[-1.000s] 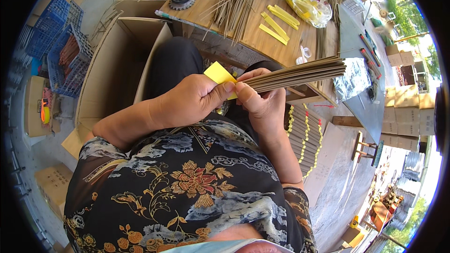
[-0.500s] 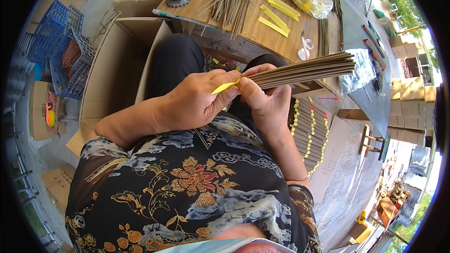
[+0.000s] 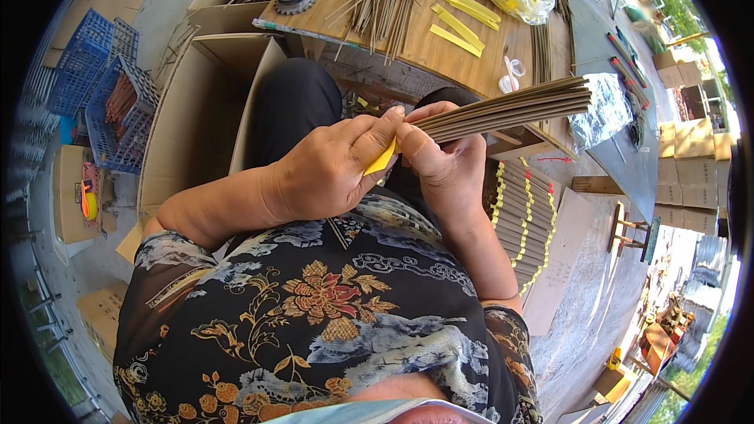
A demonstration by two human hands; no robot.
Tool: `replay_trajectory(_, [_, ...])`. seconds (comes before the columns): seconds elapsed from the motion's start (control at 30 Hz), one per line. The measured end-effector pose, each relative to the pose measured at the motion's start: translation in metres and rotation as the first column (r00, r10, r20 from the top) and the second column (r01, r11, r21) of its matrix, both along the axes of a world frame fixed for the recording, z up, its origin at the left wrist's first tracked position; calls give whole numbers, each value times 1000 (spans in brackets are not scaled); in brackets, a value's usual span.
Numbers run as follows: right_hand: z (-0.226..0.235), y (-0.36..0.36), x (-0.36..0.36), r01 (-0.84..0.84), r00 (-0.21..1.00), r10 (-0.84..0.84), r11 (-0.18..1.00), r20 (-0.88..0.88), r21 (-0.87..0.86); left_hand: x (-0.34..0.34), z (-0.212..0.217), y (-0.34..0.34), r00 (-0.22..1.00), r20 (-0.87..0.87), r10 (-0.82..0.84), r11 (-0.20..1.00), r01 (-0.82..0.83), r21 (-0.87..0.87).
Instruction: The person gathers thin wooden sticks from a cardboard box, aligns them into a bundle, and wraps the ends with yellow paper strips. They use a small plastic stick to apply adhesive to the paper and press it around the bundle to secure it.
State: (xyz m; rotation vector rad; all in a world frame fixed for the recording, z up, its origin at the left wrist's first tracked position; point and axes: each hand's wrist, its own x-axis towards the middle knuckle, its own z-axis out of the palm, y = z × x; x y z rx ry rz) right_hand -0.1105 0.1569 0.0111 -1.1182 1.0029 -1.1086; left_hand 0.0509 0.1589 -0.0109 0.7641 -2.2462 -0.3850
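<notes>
Since before, my left hand (image 3: 330,169) has folded the yellow strip (image 3: 382,161) tighter round the stick bundle (image 3: 503,110); my right hand (image 3: 448,165) clamps the near end. Light, brittle sticks, I judge, best gripped there.

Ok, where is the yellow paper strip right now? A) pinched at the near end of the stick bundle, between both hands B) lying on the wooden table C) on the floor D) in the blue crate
A: the strip sits under the left hand thumb, against the bundle end that the right hand holds.

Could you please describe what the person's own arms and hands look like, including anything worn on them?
Both hands, left and right, are bare, with no gloves, rings or watch visible. The forearms are uncovered; short dark sleeves with a floral print in orange, red and pale blue cover the upper arms.
</notes>
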Motion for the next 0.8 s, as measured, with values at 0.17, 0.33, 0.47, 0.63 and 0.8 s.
replay_trajectory(0.17, [-4, -4, -1, 0, 1000, 0, 1000, 30, 29, -2, 0, -1, 1000, 21, 16, 998, -15, -55])
replay_trajectory(0.33, [-7, -9, -3, -25, 999, 23, 997, 28, 66, -1, -3, -2, 993, 107, 59, 997, -53, -56])
replay_trajectory(0.47, [-15, -16, -4, -63, 997, 60, 996, 46, 61, -1, -9, -6, 990, 115, 77, 997, -73, -35])
replay_trajectory(0.63, [-12, -24, -9, -147, 989, 145, 987, 30, 66, -2, -10, -7, 981, 139, 137, 988, -125, -91])
replay_trajectory(0.8, [-2, -30, -13, -212, 976, 214, 975, 40, -65, -7, -11, -14, 980, 103, 169, 955, -137, -262])
